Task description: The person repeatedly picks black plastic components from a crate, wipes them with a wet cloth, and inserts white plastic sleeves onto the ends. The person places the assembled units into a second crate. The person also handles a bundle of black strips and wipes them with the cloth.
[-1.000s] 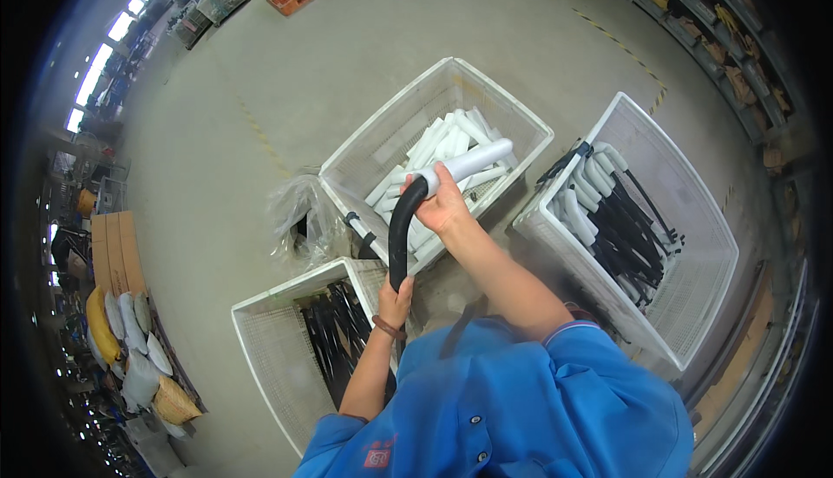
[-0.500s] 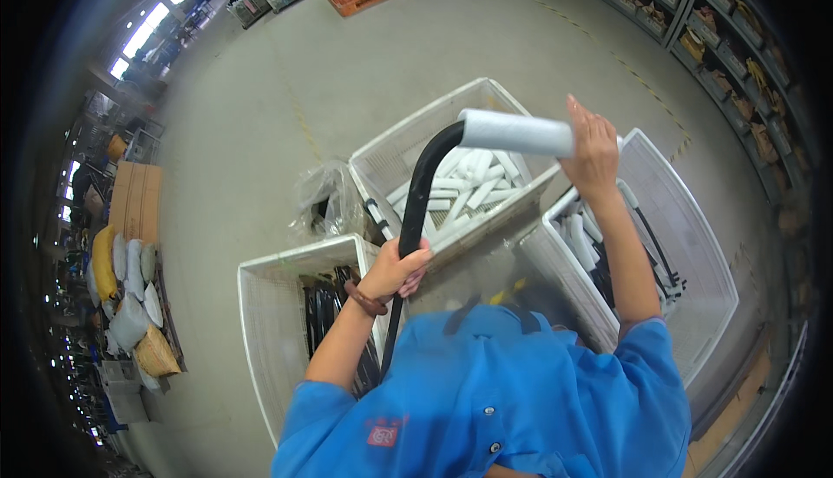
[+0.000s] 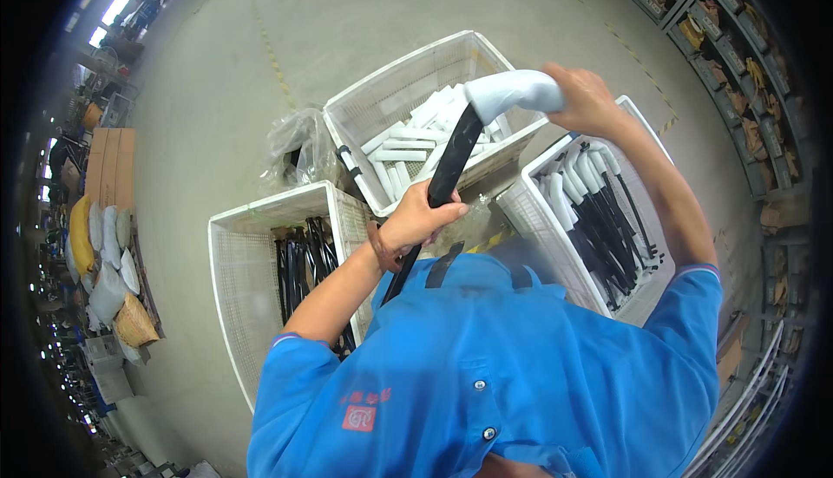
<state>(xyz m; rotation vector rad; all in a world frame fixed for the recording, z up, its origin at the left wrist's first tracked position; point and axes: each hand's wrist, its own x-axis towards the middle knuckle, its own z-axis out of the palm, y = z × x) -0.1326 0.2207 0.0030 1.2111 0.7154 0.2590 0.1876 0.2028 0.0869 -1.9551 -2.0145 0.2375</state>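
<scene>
My left hand point(image 3: 418, 218) is wrapped round a bent black tube point(image 3: 455, 159), which slants up and away from my body. Over the tube's far end sits a white sleeve point(image 3: 510, 92), now curved along the bend. At the sleeve's outer end, my right hand point(image 3: 580, 101) is closed on it; some of its fingers are hidden. Below the sleeve is a white crate point(image 3: 395, 68) of loose white sleeves point(image 3: 406, 144).
To the left stands another white crate point(image 3: 232, 283) with black tubes point(image 3: 295, 261). A right-hand crate point(image 3: 525, 218) contains black tubes with white bent ends point(image 3: 599, 205). A clear plastic bag point(image 3: 291, 144) lies beside the middle crate. Shelving point(image 3: 720, 53) runs along the far right.
The white sleeve has gone from straight, sticking out past the tube's end, to bent downward over the curve. My right hand has turned over the sleeve's end; my left still grips the tube.
</scene>
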